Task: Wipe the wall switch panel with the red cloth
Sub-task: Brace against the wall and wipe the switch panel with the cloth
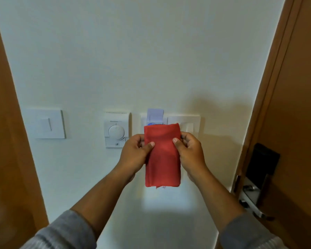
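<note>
Your left hand and right hand pinch a folded red cloth by its sides, held upright before the wall switch panel. A thermostat dial sits at nine o'clock of the cloth.

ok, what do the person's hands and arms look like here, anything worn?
Both hands bare: left hand and right hand show no gloves, rings or watch. Short plain nails. Forearms are uncovered; grey ribbed knit sleeves sit pushed up toward the elbows on both arms. No markings visible.
</note>
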### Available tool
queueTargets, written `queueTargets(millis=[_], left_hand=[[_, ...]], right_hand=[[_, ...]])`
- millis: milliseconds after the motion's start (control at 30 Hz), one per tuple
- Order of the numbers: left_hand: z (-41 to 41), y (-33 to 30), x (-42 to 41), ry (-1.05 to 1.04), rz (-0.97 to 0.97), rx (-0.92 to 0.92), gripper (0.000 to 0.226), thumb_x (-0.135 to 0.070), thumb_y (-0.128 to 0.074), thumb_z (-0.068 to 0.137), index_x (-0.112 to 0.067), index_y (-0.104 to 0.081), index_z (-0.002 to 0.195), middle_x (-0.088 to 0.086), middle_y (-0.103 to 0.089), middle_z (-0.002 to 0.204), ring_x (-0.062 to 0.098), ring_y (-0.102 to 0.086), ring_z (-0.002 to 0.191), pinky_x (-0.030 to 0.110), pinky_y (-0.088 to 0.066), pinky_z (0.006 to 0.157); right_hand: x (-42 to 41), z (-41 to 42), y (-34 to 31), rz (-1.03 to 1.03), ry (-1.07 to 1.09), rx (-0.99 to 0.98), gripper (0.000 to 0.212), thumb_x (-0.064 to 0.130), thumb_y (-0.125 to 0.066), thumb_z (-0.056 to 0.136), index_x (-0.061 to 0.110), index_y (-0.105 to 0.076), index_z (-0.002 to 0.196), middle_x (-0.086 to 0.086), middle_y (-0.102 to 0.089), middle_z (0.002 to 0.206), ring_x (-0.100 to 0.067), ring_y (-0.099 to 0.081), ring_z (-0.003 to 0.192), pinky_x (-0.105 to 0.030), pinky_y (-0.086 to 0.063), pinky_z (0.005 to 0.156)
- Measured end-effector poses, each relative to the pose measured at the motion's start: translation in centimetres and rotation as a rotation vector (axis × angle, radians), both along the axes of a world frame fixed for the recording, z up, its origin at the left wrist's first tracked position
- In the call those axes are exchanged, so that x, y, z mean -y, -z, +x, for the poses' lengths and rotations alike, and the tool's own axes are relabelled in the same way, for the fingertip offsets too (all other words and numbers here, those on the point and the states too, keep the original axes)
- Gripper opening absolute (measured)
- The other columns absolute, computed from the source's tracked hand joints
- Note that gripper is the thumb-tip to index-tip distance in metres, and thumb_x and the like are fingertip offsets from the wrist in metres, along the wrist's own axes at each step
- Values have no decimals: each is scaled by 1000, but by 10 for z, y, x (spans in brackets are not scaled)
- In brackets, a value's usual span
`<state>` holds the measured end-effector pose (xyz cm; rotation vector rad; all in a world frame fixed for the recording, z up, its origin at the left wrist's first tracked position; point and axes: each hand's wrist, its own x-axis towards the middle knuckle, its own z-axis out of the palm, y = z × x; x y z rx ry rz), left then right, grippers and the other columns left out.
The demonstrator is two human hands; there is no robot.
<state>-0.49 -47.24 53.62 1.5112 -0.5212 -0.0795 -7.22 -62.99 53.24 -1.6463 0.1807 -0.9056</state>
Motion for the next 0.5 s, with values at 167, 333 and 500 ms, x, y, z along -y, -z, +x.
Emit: queueTargets(millis=[167,333,500], left_hand=[[13,-17,20,-206,68,74,14,-24,-72,94,-11,-68,95,19,-74,96,38,-73,91,56,-63,81],[34,-21,25,-356,149,113,14,-24,-74,90,-11,-71,86,11,-76,80,31,-75,80,54,-63,80],[46,-25,29,-388,153,136,14,-25,-70,91,-13,-77,90,8,-77,78,28,-75,77,51,-64,76]], right_hand=[[19,28,-7,-154,69,5,13,20,-61,96,29,-65,105,4,-70,101,-16,-68,91,-25,-53,72],[14,58,-12,-471,256,145,34,9,-67,92,10,-63,126,-8,-68,120,-27,-63,110,-39,-50,97],[15,74,-12,-795,457,333,38,-2,-78,78,11,-56,106,-15,-61,106,-34,-65,93,-30,-52,74]])
